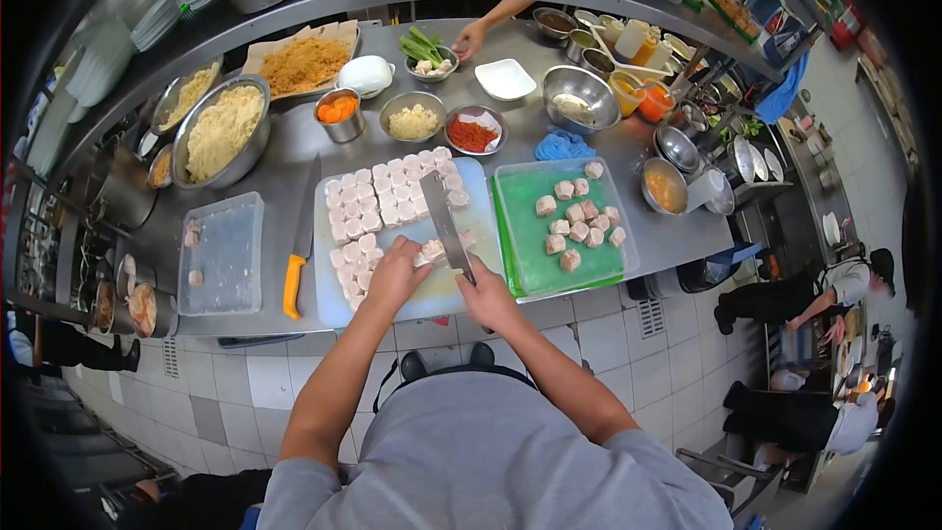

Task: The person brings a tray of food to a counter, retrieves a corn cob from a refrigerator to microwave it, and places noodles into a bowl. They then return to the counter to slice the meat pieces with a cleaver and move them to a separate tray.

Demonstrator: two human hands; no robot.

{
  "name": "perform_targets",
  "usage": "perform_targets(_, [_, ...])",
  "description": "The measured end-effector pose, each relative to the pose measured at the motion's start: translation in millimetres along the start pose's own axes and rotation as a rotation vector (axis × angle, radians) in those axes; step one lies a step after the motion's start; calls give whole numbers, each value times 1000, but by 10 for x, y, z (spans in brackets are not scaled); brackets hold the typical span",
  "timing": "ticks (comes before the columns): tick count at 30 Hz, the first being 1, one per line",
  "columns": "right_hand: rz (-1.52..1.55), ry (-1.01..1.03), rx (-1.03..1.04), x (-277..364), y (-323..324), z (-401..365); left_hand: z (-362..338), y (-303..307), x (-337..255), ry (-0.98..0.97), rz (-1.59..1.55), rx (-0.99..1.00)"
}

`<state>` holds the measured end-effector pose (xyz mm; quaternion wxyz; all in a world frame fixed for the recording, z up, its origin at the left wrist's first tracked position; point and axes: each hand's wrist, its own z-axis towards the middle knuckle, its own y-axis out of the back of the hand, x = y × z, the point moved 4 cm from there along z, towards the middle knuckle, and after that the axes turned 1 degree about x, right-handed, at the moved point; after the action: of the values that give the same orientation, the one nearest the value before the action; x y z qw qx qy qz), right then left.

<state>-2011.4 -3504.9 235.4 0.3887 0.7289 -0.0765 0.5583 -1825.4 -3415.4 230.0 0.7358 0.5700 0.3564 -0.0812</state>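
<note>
My right hand (488, 296) grips the handle of a cleaver (444, 224), whose broad blade points away from me over a white cutting board (477, 198). Beside the blade, my left hand (395, 273) has its fingers closed around a pale pinkish-white piece (429, 252) on the board. Rows of pale cubes (353, 201) cover the board's left and back parts. To the right, a clear plastic tray (531, 273) on a green board contains several loose cubes (579, 231). On the left lie a yellow-handled knife (293, 285) and another clear tray (222, 294) with a few scraps.
Another person's hand (471, 37) reaches to a bowl of green stalks (424, 47) at the back. Bowls of orange pieces (337, 110), minced garlic-like bits (412, 122) and red shreds (477, 133) stand behind the board. A blue cloth (564, 145) lies near a metal bowl (581, 98). Co-workers stand at right.
</note>
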Motion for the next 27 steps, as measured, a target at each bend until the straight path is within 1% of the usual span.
perform_targets(1, [-1,0,-1,-40,-4,2,-1,-4,7,-1,-1,0])
perform_targets(3, [146,-71,54,-138,-26,32,12,-3,18,-27,16,11])
perform_targets(4, [145,-68,53,-114,35,46,19,4,37,-28,16,8])
perform_targets(6, [314,-230,196,-94,146,44,21,8,65,-22,-28,29])
perform_targets(10, [412,-221,222,-149,185,84,28,66,83,-15,-96,77])
perform_targets(12, [273,-188,208,-116,214,99,28,81,97,-94,-110,82])
perform_targets(13, [273,-191,214,-68,208,99,36,88,106,-87,-111,82])
perform_targets(15, [16,-102,166,43,206,75,33,58,107,-67,-65,96])
perform_targets(16, [15,-106,171,20,148,29,9,33,101,-62,-68,98])
perform_targets(18, [97,-31,19,21,113,-5,21,26,110,-15,-69,81])
perform_targets(19, [95,-30,24,154,156,-18,23,33,116,-10,-70,78])
perform_targets(21, [180,-82,-90,586,383,-129,5,27,104,-18,-78,69])
perform_targets(22, [182,-87,-94,677,418,-161,-2,7,106,-21,-78,75])
perform_targets(24, [298,-64,-136,809,448,-171,31,7,110,-11,-59,79])
perform_targets(25, [302,-61,-146,680,367,-119,54,15,106,-20,-55,81])
perform_targets(27, [-90,-25,4,209,40,-21,39,-7,106,-22,-41,84])
